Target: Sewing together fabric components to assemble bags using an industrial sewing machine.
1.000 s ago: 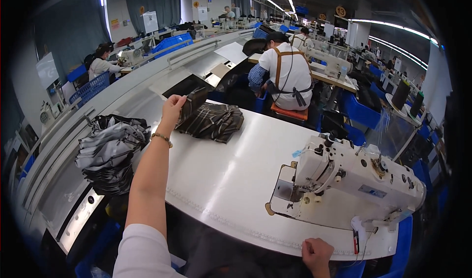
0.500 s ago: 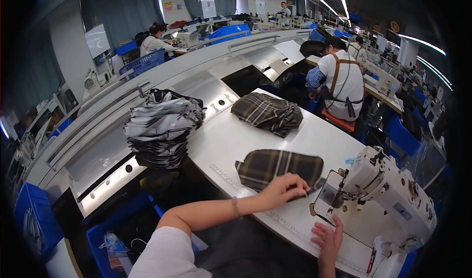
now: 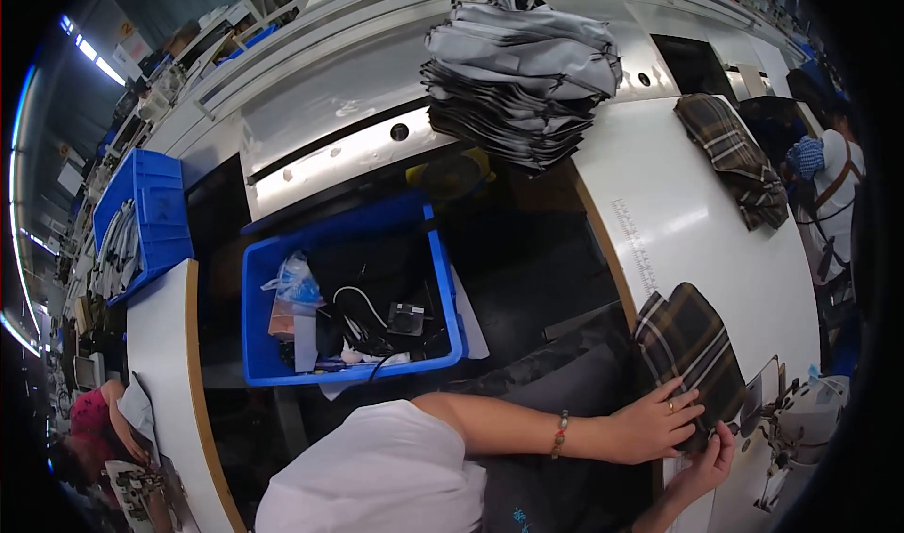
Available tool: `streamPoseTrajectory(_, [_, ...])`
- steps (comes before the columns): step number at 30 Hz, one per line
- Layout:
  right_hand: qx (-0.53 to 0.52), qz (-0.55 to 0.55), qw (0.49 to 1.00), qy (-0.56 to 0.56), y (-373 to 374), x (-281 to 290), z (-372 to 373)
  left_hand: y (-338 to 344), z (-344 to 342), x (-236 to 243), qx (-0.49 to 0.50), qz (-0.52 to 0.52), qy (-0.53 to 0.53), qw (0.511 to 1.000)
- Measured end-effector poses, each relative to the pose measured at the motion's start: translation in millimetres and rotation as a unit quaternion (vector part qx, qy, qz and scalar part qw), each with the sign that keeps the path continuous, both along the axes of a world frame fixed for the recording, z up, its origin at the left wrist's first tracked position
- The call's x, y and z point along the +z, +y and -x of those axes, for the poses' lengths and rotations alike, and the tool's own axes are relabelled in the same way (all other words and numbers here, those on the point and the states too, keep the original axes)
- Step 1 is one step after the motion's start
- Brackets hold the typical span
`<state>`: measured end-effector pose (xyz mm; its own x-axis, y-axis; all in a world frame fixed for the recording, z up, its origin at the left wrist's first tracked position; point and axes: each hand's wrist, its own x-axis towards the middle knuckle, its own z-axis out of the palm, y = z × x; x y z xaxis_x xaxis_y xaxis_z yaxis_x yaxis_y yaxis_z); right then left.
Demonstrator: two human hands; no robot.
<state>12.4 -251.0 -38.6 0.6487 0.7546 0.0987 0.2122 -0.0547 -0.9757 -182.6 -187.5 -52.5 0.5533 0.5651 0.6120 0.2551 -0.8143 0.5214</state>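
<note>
My left hand (image 3: 659, 425) lies over the lower edge of a brown plaid fabric piece (image 3: 692, 340), fingers stretched out and slightly apart, a ring on one. Beside it, my right hand (image 3: 704, 467) pinches the lower corner of the same piece between thumb and fingers. The piece rests on the white sewing table (image 3: 659, 194) and laps over its near edge. Just right of the hands is a white sewing machine (image 3: 800, 429), partly cut off by the dark rim. Farther back on the table lies a folded brown plaid bundle (image 3: 730, 156).
A tall stack of silver-and-black fabric (image 3: 527, 72) stands at the back. Left of my legs is a blue bin (image 3: 447, 298) with cables, a small boxy device and a plastic bag. Another blue bin (image 3: 165, 218) holds grey fabric. Co-workers sit at far left and far right.
The view has swung left and down. My left hand has gone from pinching the plaid piece to lying on it. My right hand, open before, has taken hold of its corner.
</note>
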Motion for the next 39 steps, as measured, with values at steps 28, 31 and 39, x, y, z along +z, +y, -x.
streamPoseTrajectory(28, [-0.022,0.006,0.999,-0.036,3,45,35,5,-32,-4,0.000,0.019,0.035,0.999])
streamPoseTrajectory(31, [-0.023,0.006,1.000,-0.018,2,46,36,4,-32,-5,0.007,0.009,0.023,1.000])
streamPoseTrajectory(39, [-0.021,0.052,0.997,-0.051,1,54,47,5,-33,-8,0.014,0.012,0.004,1.000])
